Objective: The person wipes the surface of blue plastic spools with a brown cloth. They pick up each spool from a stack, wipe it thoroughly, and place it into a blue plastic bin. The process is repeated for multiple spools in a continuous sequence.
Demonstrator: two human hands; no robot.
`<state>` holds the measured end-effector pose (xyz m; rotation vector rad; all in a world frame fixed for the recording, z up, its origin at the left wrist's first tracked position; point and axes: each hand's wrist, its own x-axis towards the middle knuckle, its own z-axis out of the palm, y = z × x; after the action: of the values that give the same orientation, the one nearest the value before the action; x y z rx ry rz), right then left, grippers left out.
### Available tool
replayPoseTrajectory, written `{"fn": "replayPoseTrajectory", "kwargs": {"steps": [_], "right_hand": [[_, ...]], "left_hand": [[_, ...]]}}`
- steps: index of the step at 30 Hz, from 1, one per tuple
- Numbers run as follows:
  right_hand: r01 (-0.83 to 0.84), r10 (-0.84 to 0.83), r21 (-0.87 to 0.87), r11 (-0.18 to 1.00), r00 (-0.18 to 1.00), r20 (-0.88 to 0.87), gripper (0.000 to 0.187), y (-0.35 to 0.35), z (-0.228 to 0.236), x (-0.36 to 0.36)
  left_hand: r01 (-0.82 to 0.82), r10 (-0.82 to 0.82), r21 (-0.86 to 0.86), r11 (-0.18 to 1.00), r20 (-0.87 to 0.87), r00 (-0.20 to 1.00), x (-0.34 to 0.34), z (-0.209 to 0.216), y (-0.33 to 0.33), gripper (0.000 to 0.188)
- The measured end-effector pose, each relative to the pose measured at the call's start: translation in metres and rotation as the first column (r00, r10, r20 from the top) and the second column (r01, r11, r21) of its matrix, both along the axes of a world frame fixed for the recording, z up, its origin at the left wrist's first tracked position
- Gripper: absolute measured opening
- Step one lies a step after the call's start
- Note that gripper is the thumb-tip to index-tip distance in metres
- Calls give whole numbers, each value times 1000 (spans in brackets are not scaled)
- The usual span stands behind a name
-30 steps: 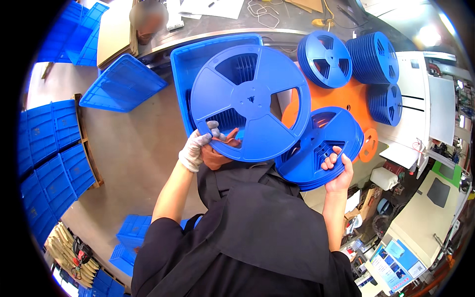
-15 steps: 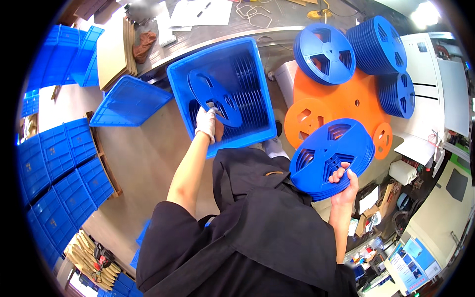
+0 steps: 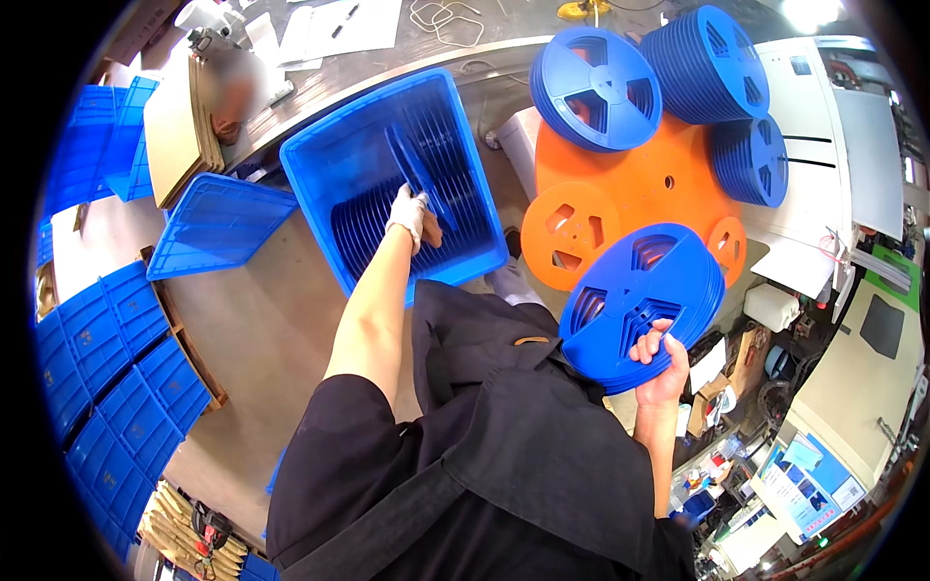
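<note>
My left hand, in a whitish glove, is closed on the edge of a blue reel flange inside an open blue bin. That flange stands tilted among rows of upright blue flanges in the bin. On the right, my bare right hand grips a stack of blue reel flanges by its near edge, with fingers hooked through a cutout. The stack is held tilted in front of the orange round table.
Blue flange stacks stand on the orange table, beside smaller orange discs. A blue lid leans left of the bin. Closed blue crates are piled at far left. A grey workbench runs along the back.
My left hand has lowered its flange deeper into the bin, turning it more upright and edge-on. My right hand keeps its grip on the stack. The whole view has shifted slightly.
</note>
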<state>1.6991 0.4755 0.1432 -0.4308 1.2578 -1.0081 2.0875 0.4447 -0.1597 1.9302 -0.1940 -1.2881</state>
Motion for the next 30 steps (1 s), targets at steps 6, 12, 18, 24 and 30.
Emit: {"fn": "replayPoseTrajectory", "kwargs": {"steps": [6,12,18,24,30], "right_hand": [[-92,92,-32,995,995,24,27,2,8,24],[-155,158,-40,987,981,108,25,6,9,55],[-269,295,-124,955,905,308,24,3,6,85],[-312,431,-308,899,759,488,24,1,27,100],[-264,506,-439,859,573,645,25,-1,42,120]], "left_hand": [[-220,170,57,974,-827,536,-8,48,56,24],[452,-379,-86,888,-692,614,-42,115,149,37],[212,-217,-51,976,-137,966,-5,45,213,18],[-541,495,-189,819,-243,834,54,78,212,23],[-563,595,-429,706,-70,800,80,104,198,33]]}}
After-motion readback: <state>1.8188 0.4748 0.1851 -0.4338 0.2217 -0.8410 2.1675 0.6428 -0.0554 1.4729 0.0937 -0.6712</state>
